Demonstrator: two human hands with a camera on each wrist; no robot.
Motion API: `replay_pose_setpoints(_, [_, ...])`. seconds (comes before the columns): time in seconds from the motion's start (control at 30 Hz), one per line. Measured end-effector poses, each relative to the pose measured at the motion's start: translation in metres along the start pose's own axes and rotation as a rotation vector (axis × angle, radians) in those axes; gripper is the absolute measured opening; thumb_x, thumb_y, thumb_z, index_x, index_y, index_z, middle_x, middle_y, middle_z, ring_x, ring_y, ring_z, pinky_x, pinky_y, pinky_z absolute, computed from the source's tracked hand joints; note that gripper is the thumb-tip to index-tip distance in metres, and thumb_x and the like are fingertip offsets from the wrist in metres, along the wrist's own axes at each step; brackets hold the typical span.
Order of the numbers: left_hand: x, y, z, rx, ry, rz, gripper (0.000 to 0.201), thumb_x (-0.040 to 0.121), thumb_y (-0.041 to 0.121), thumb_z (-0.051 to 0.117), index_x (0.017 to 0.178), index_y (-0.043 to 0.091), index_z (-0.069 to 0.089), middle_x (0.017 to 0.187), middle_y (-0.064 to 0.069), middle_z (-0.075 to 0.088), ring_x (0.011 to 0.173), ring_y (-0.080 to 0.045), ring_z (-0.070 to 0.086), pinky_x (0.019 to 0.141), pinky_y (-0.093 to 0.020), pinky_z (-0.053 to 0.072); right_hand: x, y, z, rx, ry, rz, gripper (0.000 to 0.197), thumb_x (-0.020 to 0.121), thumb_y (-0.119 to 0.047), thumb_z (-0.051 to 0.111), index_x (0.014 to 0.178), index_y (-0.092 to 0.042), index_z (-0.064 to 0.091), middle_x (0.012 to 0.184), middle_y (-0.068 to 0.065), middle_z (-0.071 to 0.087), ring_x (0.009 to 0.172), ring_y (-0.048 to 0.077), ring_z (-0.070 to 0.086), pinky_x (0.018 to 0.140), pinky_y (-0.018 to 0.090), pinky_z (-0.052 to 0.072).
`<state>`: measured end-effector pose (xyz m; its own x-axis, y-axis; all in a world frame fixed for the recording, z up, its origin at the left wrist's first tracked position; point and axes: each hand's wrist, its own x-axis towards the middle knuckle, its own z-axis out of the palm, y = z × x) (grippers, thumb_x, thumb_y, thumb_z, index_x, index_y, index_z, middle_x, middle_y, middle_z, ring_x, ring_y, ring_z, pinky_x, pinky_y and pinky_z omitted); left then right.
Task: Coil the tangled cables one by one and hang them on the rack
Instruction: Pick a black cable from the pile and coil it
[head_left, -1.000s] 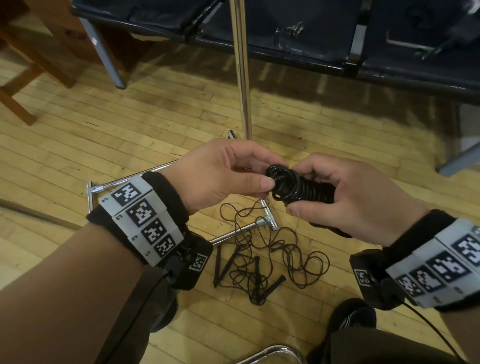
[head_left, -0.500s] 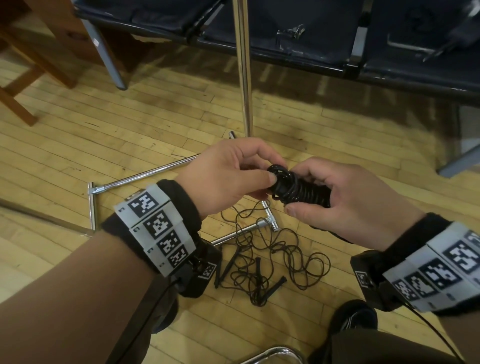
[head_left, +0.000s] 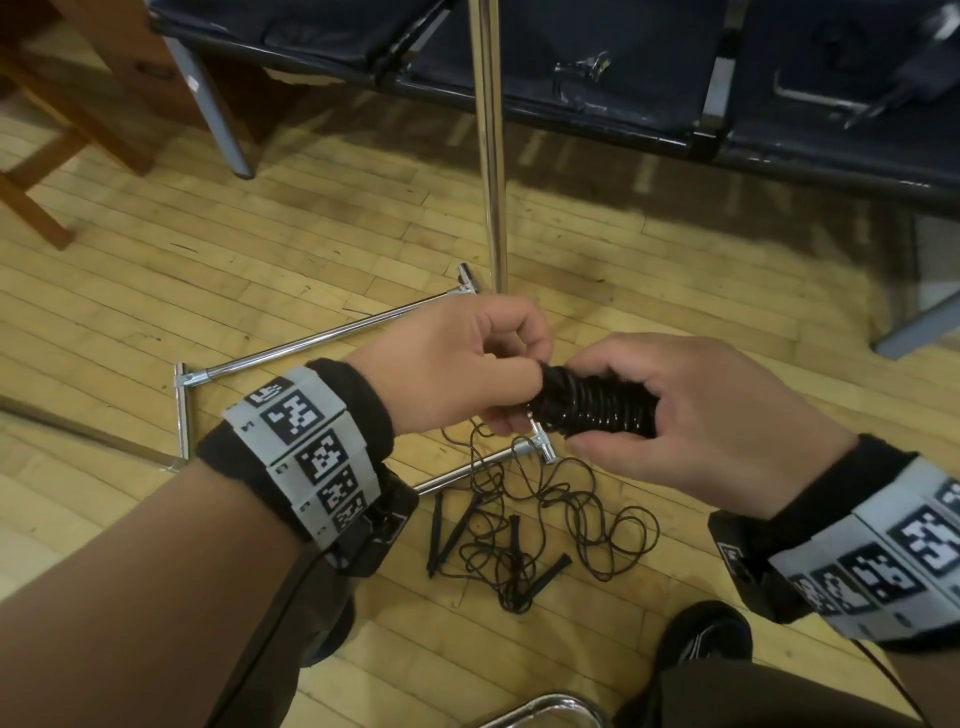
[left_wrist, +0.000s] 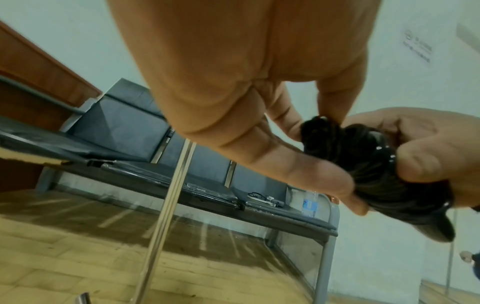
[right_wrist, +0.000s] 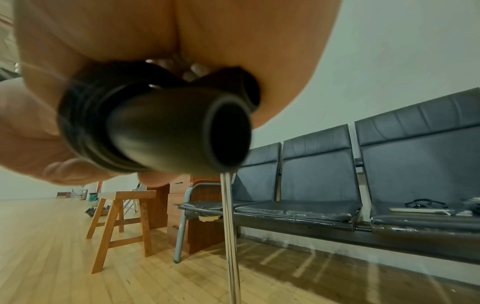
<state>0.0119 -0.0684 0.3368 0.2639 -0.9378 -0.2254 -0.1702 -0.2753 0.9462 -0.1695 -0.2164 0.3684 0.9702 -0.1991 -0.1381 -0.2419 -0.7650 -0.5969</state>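
A black cable wound tightly into a coil sits between both hands above the floor. My right hand grips the coil around its turns. My left hand pinches the coil's left end with thumb and fingers. In the left wrist view the coil is wrapped round black handles, and my left fingertips press on it. The right wrist view shows a black handle end sticking out of the coil under my palm. A tangle of black cables lies on the floor below. The rack's chrome pole stands just behind my hands.
The rack's chrome base bars lie on the wooden floor at the left. A row of dark blue seats runs along the back. A wooden stool and a brown cabinet stand at the far left. My shoe is by the tangle.
Both hands have shifted slightly right and down with the coil. My left fingers have closed further onto the coil's end, which has turned so its side shows.
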Motion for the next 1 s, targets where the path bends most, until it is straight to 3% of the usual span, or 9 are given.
replay_pose_setpoints(0.1, [-0.004,-0.001,-0.004,0.005,-0.130,-0.013,0.013,0.075,0.029,0.068,0.087,0.026,0.068,0.090,-0.007,0.078,0.083,-0.030,0.079,0.078,-0.046,0.063,-0.001,0.002,0.001,0.092,-0.069,0.011,0.034,0.077,-0.052,0.072,0.108,-0.040,0.066,0.094,-0.018,0.069,0.086,0.003,0.065,0.072,0.033,0.057])
replay_pose_setpoints(0.2, [-0.008,0.000,-0.009,-0.025,-0.223,-0.063,0.019,0.074,0.024,0.062,0.091,0.017,0.067,0.092,-0.012,0.079,0.087,-0.030,0.079,0.077,-0.042,0.062,-0.002,0.006,-0.001,0.197,-0.108,0.015,0.032,0.077,-0.044,0.078,0.107,-0.039,0.069,0.094,-0.016,0.071,0.087,0.005,0.068,0.074,0.028,0.056])
replay_pose_setpoints(0.33, [-0.014,-0.002,-0.012,0.035,-0.284,-0.085,0.008,0.087,0.008,0.070,0.094,0.013,0.068,0.096,-0.009,0.078,0.089,-0.024,0.078,0.079,-0.036,0.062,-0.004,0.019,-0.005,0.203,-0.157,0.028,0.031,0.077,-0.044,0.078,0.106,-0.044,0.068,0.095,-0.018,0.071,0.086,0.004,0.068,0.074,0.026,0.056])
replay_pose_setpoints(0.47, [-0.013,-0.006,-0.011,0.253,-0.063,-0.051,0.013,0.095,0.017,0.073,0.086,0.026,0.068,0.084,0.000,0.078,0.077,-0.016,0.077,0.072,-0.034,0.062,0.003,0.025,0.007,0.191,-0.212,0.068,0.039,0.080,-0.057,0.076,0.116,-0.053,0.059,0.097,-0.021,0.071,0.081,0.001,0.069,0.069,0.024,0.058])
replay_pose_setpoints(0.63, [-0.013,-0.005,-0.020,0.423,0.260,0.019,0.015,0.094,0.027,0.075,0.087,0.035,0.064,0.078,0.012,0.076,0.071,-0.007,0.073,0.069,-0.038,0.063,0.010,0.027,0.011,0.197,-0.216,0.100,0.036,0.081,-0.069,0.065,0.113,-0.054,0.058,0.091,-0.018,0.071,0.076,0.003,0.069,0.067,0.036,0.062])
replay_pose_setpoints(0.77, [-0.013,-0.006,-0.028,0.364,0.243,-0.058,0.013,0.089,0.029,0.081,0.087,0.033,0.069,0.080,0.013,0.078,0.074,-0.006,0.075,0.072,-0.036,0.062,0.010,0.030,0.016,0.182,-0.214,0.137,0.038,0.078,-0.071,0.062,0.111,-0.053,0.059,0.090,-0.020,0.070,0.074,0.001,0.069,0.063,0.032,0.062])
replay_pose_setpoints(0.83, [-0.012,-0.006,-0.023,0.247,0.203,-0.080,0.012,0.085,0.029,0.084,0.087,0.032,0.073,0.085,0.010,0.079,0.078,-0.008,0.076,0.075,-0.033,0.060,0.010,0.035,0.023,0.116,-0.196,0.182,0.037,0.080,-0.065,0.068,0.113,-0.053,0.056,0.090,-0.018,0.068,0.079,-0.008,0.064,0.059,0.021,0.058])
replay_pose_setpoints(0.93, [-0.007,-0.005,-0.014,0.100,0.246,-0.039,0.013,0.084,0.036,0.084,0.086,0.027,0.075,0.087,0.001,0.079,0.084,-0.020,0.076,0.084,-0.045,0.062,0.012,0.035,0.031,-0.006,-0.132,0.198,0.045,0.080,-0.065,0.069,0.119,-0.054,0.047,0.094,-0.025,0.062,0.089,-0.022,0.052,0.054,0.009,0.046])
replay_pose_setpoints(1.0, [0.000,-0.005,-0.011,-0.035,0.277,0.009,0.012,0.088,0.022,0.083,0.089,0.021,0.071,0.086,-0.002,0.076,0.085,-0.027,0.074,0.087,-0.050,0.062,0.015,0.029,0.036,-0.005,-0.094,0.168,0.047,0.080,-0.065,0.067,0.119,-0.054,0.044,0.092,-0.026,0.060,0.091,-0.025,0.048,0.055,0.003,0.043])
